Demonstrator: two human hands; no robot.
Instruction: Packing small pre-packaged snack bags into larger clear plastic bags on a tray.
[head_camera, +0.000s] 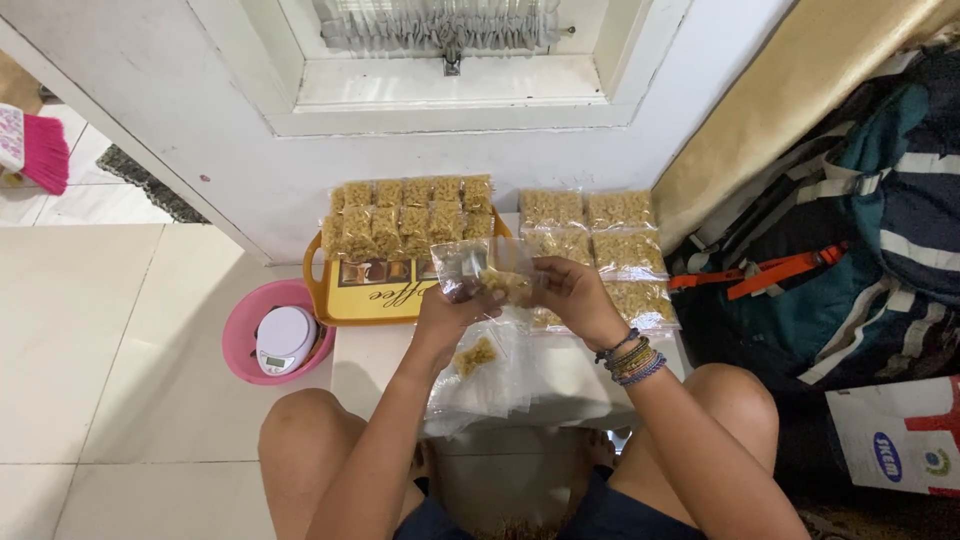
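— Two hands up over the table's near middle, both pinching one small clear bag (487, 272). Left hand (447, 312) gripping its left edge, right hand (565, 290) closed on its right side.

— Inside the bag?

— Yellow-brown snack pieces, bunched near the fingers. Beaded bracelets (630, 357) on the right wrist.

— Just below the hands?

— Loose heap of empty clear bags (490, 375) on the white table (375, 355), one holding a small clump of the same snack.

— Farther out?

— Yellow tray (345, 300) to the far left of the hands, stacked with filled packs (405, 215) in rows. Right of it, more filled packs (600, 245) lying flat on the table, reaching the white door (200, 130) at the far edge.

— On the floor?

— Pink bowl (240, 350) left of the table, touching it or nearly so, with a white kitchen scale (285, 338) sitting in it. Pink brush (45, 150) far left. Dark backpack (850, 250) with orange straps well to the right, white printed bag (900, 440) near it. Bare knees on either side of the table's near edge.
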